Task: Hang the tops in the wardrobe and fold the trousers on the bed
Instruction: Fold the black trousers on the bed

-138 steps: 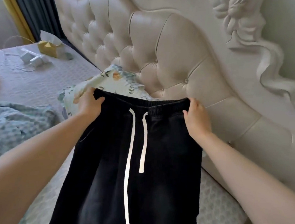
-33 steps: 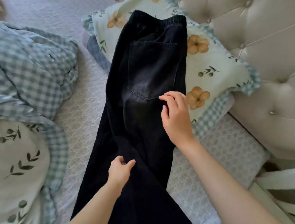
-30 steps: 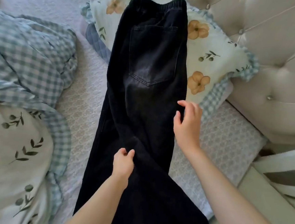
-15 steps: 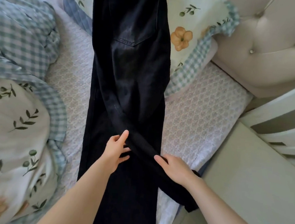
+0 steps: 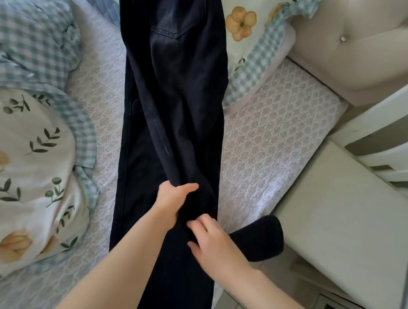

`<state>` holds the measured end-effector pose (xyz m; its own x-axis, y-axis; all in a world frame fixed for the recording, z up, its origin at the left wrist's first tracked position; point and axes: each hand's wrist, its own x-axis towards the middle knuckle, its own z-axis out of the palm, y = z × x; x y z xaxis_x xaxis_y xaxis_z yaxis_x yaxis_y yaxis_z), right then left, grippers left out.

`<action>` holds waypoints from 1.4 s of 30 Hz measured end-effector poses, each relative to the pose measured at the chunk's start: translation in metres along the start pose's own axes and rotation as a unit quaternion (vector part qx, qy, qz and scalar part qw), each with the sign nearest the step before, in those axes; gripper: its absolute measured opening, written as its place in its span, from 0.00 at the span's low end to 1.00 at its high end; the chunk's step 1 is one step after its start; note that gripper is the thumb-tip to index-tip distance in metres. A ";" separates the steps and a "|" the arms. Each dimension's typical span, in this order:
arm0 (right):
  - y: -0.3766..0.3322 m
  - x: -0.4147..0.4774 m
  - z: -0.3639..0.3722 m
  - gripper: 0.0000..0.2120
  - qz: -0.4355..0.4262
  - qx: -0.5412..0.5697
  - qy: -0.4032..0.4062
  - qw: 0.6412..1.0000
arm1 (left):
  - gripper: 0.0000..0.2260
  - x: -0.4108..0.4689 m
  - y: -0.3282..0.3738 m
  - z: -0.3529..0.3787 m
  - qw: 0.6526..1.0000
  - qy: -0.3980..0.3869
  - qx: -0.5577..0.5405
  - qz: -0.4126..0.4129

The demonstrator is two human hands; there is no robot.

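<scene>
Black trousers (image 5: 174, 82) on bed (image 5: 273, 135), leg fold gripped in left hand (image 5: 173, 202), right hand (image 5: 215, 247) flat atop

Both bare forearms are reaching forward. The left hand (image 5: 171, 202) is gripping a bunched fold of the trousers (image 5: 176, 90), thumb across the top. The right hand (image 5: 214, 247) is lying just beside it, fingers (image 5: 203, 224) loosely spread on the cloth

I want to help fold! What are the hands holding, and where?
The left hand grips the black trousers by a bunched fold partway down the leg; the right hand just rests open fingers on them.
</scene>
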<state>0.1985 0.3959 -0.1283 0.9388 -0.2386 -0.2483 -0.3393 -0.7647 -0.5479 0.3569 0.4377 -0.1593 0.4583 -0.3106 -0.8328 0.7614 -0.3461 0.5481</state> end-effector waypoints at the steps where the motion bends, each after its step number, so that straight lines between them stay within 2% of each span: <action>1: -0.003 0.000 0.004 0.18 0.012 0.023 -0.010 1.000 | 0.13 0.003 -0.001 -0.009 0.999 0.040 -0.013 0.000; 3: 0.003 0.001 0.007 0.24 0.088 0.024 -0.015 0.996 | 0.10 0.010 -0.003 -0.035 0.995 0.083 -0.046 -0.007; 5: 0.015 0.002 0.006 0.26 0.146 -0.104 -0.054 0.982 | 0.09 0.018 -0.008 -0.061 0.995 0.088 -0.039 -0.010; 6: 0.019 0.001 0.004 0.23 0.164 -0.165 -0.084 0.969 | 0.08 0.020 -0.012 -0.072 0.996 0.084 -0.024 -0.012; 8: 0.018 -0.002 0.002 0.15 0.180 -0.200 -0.113 0.956 | 0.06 0.020 -0.021 -0.084 0.997 0.076 -0.002 -0.016; 11: -0.002 -0.013 0.006 0.09 0.179 -0.127 -0.090 0.971 | 0.06 0.011 -0.035 -0.091 0.998 0.058 0.006 -0.028; 14: -0.041 -0.034 0.027 0.09 0.115 -0.041 -0.056 0.991 | 0.10 -0.008 -0.047 -0.091 0.997 0.000 0.027 -0.072; 16: -0.065 -0.044 0.043 0.10 0.126 0.099 -0.103 0.982 | 0.12 -0.022 -0.055 -0.095 0.993 -0.031 0.069 -0.087; 18: -0.075 -0.046 0.055 0.10 0.157 0.214 -0.168 0.949 | 0.13 -0.032 -0.062 -0.104 0.991 -0.026 0.100 -0.082; 19: -0.075 -0.045 0.059 0.08 0.168 0.224 -0.161 0.946 | 0.11 -0.035 -0.066 -0.111 0.991 -0.021 0.104 -0.078; 20: -0.070 -0.041 0.061 0.07 0.186 0.216 -0.117 0.951 | 0.09 -0.037 -0.069 -0.121 0.992 -0.019 0.100 -0.076; 22: -0.051 -0.031 0.061 0.08 0.253 0.172 0.017 0.952 | 0.06 -0.038 -0.075 -0.140 0.993 -0.008 0.079 -0.082; 24: -0.027 -0.022 0.057 0.12 0.331 0.143 0.090 0.928 | 0.10 -0.040 -0.083 -0.153 0.993 0.009 0.083 -0.083; 26: -0.007 -0.020 0.057 0.19 0.400 0.129 0.065 0.905 | 0.10 -0.043 -0.093 -0.159 0.991 0.016 0.115 -0.067; 29: 0.007 -0.024 0.066 0.25 0.443 0.166 0.023 0.881 | 0.07 -0.049 -0.106 -0.161 0.989 0.005 0.145 -0.037; 33: -0.002 -0.038 0.078 0.22 0.438 0.217 -0.007 0.872 | 0.09 -0.062 -0.122 -0.153 0.973 -0.062 0.220 -0.036; 36: -0.015 -0.055 0.085 0.19 0.424 0.150 0.039 0.892 | 0.09 -0.068 -0.132 -0.144 0.966 -0.056 0.251 -0.006; 39: -0.018 -0.072 0.088 0.10 0.409 0.070 0.102 0.904 | 0.14 -0.072 -0.135 -0.144 0.987 -0.037 0.156 -0.022; 41: -0.014 -0.078 0.090 0.03 0.411 0.078 0.101 0.903 | 0.18 -0.074 -0.136 -0.148 0.996 -0.019 0.073 -0.055; 42: -0.011 -0.080 0.091 0.04 0.408 0.085 0.097 0.904 | 0.17 -0.074 -0.136 -0.150 0.996 -0.003 0.053 -0.067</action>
<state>0.1220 0.4782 -0.1748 0.3593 -0.7944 -0.4898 -0.9120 -0.1875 -0.3649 0.2886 0.6408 -0.1835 0.3527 -0.2616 -0.8984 0.7630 -0.4753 0.4380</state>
